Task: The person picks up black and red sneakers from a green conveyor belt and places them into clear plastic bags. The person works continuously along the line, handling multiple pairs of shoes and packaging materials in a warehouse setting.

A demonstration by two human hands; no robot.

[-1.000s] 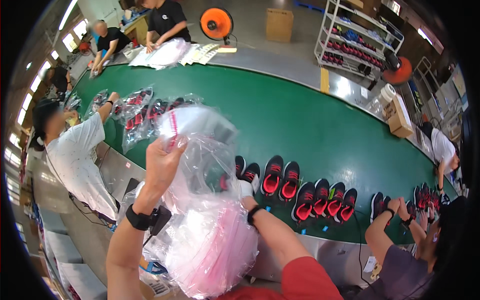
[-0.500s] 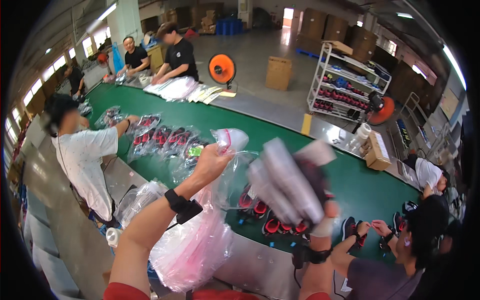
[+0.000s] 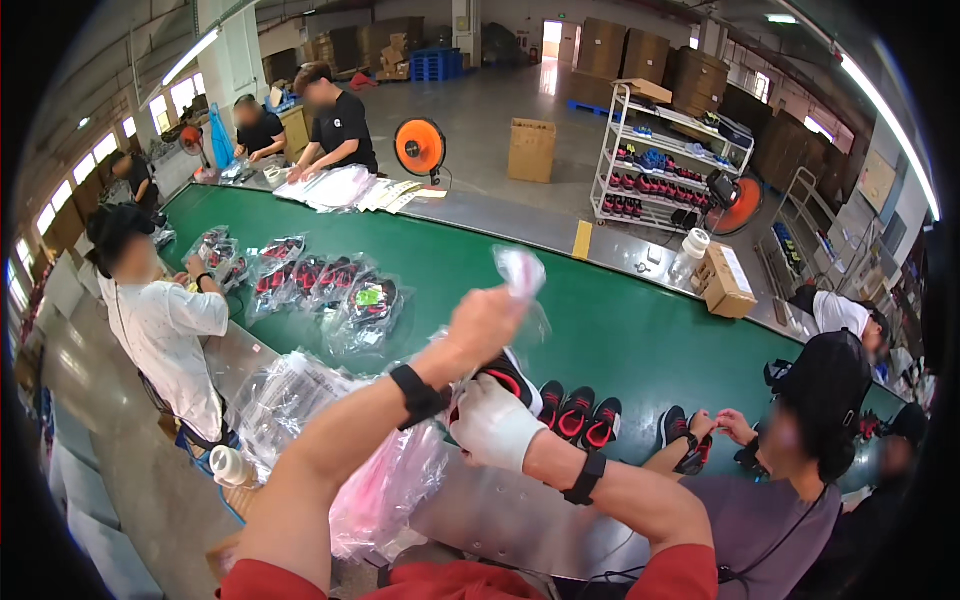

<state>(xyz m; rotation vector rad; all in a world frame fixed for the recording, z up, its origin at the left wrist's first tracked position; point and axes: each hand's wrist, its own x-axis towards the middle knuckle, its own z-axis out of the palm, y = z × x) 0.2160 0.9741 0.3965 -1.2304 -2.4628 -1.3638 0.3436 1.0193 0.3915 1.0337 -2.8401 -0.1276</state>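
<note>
My bare left hand (image 3: 488,322) is closed in a fist round the gathered end of a clear plastic bag (image 3: 520,268) with a pinkish band. Just below it, my white-gloved right hand (image 3: 497,428) grips a black sneaker (image 3: 507,374) with a red lining. My left forearm and the glove cover much of this shoe, so I cannot tell how far it sits inside the bag. To the right of the glove, several black and red sneakers (image 3: 575,412) stand in a row on the green belt (image 3: 610,330).
A heap of clear and pink plastic bags (image 3: 385,500) lies on the metal ledge in front of me. Bagged shoes (image 3: 320,282) cover the belt at left. Co-workers sit close on both sides: a white shirt (image 3: 165,310) left, a dark sleeve (image 3: 745,520) right.
My right hand, blurred by motion at the right before, has moved left to below my left hand and now shows gripping a sneaker. My left hand has shifted right with the bag.
</note>
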